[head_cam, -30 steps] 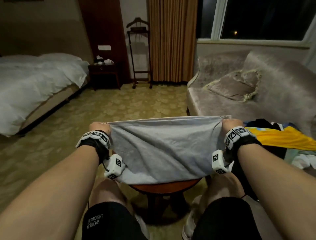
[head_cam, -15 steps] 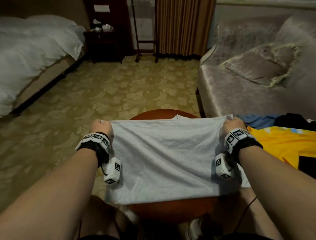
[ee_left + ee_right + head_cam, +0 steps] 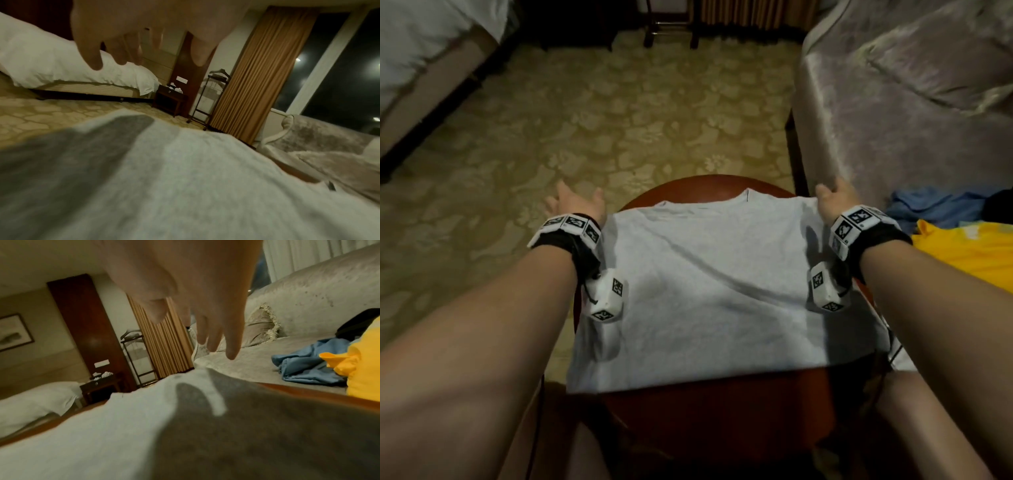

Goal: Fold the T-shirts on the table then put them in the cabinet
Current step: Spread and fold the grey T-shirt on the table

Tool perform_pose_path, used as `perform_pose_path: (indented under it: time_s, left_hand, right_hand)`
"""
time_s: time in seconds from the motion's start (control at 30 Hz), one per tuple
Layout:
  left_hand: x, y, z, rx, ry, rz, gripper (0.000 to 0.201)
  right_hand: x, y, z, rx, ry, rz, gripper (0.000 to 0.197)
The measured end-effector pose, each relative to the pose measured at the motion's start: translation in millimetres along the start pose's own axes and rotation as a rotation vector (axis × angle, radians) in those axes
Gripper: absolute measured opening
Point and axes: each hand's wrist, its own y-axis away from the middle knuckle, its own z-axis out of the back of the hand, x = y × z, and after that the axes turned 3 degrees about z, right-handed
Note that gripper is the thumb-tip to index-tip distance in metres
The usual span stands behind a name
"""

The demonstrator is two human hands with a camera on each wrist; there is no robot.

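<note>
Grey T-shirt [image 3: 709,294] lies flat on the round wooden desk [image 3: 715,407], both hands, left hand [image 3: 575,205] and right hand [image 3: 835,198], spread empty just above its far corners.

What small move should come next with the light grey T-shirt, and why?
Probably bring both hands in to fold one side over: the light grey T-shirt lies flat and unfolded on the round wooden table, while the left hand and right hand hover open, holding nothing.

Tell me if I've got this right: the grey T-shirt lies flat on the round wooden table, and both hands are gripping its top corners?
Not quite. The grey T-shirt does lie flat on the round wooden table, but the head view shows the left hand and right hand open, fingers spread, holding nothing.
</note>
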Motion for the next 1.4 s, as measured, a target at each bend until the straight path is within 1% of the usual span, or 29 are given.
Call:
perform_pose_path:
  time_s: [0.03, 0.1, 0.2, 0.23, 0.3, 0.37, 0.4, 0.47, 0.53, 0.6, 0.7, 0.87, 0.97, 1.17, 1.33, 1.4]
  left_hand:
    - [4.5, 2.1, -3.3, 0.005, -0.035, -0.028, 0.070]
    - [12.4, 4.8, -5.6, 0.045, -0.065, -0.086, 0.054]
    - [21.1, 26.2, -1.0, 0.195, -0.015, -0.187, 0.021]
    - [25.1, 36.3, 0.3, 0.220, -0.026, -0.224, 0.019]
    - [33.5, 57.1, -0.9, 0.278, -0.068, -0.281, 0.022]
    - [45.3, 74.5, -3.8, 0.384, -0.149, -0.296, 0.021]
    - [52.9, 80.4, -6.4, 0.420, -0.234, -0.299, 0.029]
    - [69.6, 90.2, -11.4, 0.477, -0.477, -0.329, 0.060]
    - [85.9, 99.3, -15.5, 0.516, -0.655, -0.337, 0.089]
    - [100.2, 104.0, -18.8, 0.555, -0.742, -0.312, 0.107]
    - [108.2, 103.3, -20.4, 0.574, -0.815, -0.318, 0.122]
    - [101.1, 93.3, -21.8, 0.605, -0.834, -0.327, 0.135]
    - [97.9, 87.7, -22.1, 0.609, -0.852, -0.340, 0.137]
    - [90.8, 89.3, -22.5, 0.604, -0.857, -0.360, 0.137]
    - [96.0, 91.2, -19.7, 0.608, -0.749, -0.380, 0.132]
    - [96.6, 93.9, -16.5, 0.595, -0.663, -0.371, 0.127]
  right_hand:
    - [-4.1, 2.0, -2.6, 0.017, 0.030, 0.009, 0.055]
    - [-7.7, 9.5, -5.2, 0.049, 0.063, 0.030, 0.053]
    - [-8.1, 30.1, -10.6, 0.144, 0.126, 0.061, 0.043]
    - [-7.2, 38.3, -12.4, 0.177, 0.159, 0.080, 0.040]
    - [-6.0, 57.1, -17.3, 0.208, 0.236, 0.133, 0.037]
    - [-7.1, 76.5, -23.9, 0.236, 0.317, 0.182, 0.037]
    - [-9.9, 86.0, -28.0, 0.252, 0.350, 0.195, 0.037]
    - [-19.7, 100.3, -34.9, 0.331, 0.489, 0.238, 0.043]
    - [-36.6, 106.7, -37.4, 0.435, 0.698, 0.238, 0.061]
    - [-55.4, 108.1, -35.4, 0.486, 0.785, 0.182, 0.079]
    - [-76.0, 107.1, -32.6, 0.492, 0.839, 0.166, 0.095]
    - [-76.4, 104.1, -35.2, 0.505, 0.851, 0.126, 0.121]
    - [-74.1, 100.7, -38.3, 0.524, 0.860, 0.097, 0.129]
    - [-70.3, 105.3, -38.6, 0.534, 0.891, 0.059, 0.129]
    - [-70.4, 122.5, -38.1, 0.526, 0.913, 0.023, 0.128]
    - [-68.3, 129.8, -35.8, 0.527, 0.930, 0.008, 0.130]
